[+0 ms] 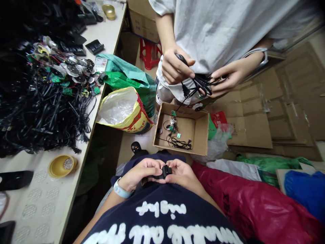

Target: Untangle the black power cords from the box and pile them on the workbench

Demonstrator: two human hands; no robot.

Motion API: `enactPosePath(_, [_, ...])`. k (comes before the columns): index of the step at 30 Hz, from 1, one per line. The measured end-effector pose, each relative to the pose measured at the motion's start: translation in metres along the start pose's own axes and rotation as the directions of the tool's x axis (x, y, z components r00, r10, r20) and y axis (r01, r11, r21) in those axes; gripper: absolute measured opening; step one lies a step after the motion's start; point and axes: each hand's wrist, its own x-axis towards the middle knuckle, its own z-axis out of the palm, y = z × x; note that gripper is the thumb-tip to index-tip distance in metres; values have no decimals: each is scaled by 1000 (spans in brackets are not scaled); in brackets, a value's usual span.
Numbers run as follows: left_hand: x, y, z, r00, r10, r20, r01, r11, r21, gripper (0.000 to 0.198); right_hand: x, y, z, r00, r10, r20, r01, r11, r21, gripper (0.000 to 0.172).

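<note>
My left hand (141,174) and my right hand (180,173) meet in front of my navy T-shirt (162,217), pinching a small black plastic part (165,171) between them. Its exact shape is partly hidden by my fingers. A pale wristband (122,188) circles my left wrist. Just beyond my hands, a shallow cardboard box (183,114) holds small green circuit boards (178,135) and thin black wires (179,143). Across from me, a co-worker's hands (200,76) hold a bundle of black cable (199,84).
To my left, a long white table edge (101,95) bears a large heap of black cables and circuit boards (48,98) and a yellow bowl (62,166). Woven and green bags stand nearby, a red plastic bag lies right, and flattened cardboard covers the far right.
</note>
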Motion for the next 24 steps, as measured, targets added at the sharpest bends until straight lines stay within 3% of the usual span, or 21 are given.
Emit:
enactPosePath(8, [0,4,2,999,-50,-2,49,995,-90,20,-6,-10,-6,988,-41,150,40,999,6,40])
enactPosePath(15, [-2,7,-1,995,-59,-76,51,993,-106,20,1,-11,2,986,-85,142,107,982,-156,52])
enactPosePath(18, [-3,11,3,996,-68,-52,60,987,-152,19,4,-13,3,982,-72,174,108,972,-207,47])
enactPosePath(21, [-3,12,6,996,-85,-36,78,983,-167,20,3,-19,2,988,-62,142,92,971,-219,54])
enactPosePath(24, [-2,12,5,991,-127,-28,125,989,-78,27,-4,-31,-2,989,-57,139,90,965,-245,54])
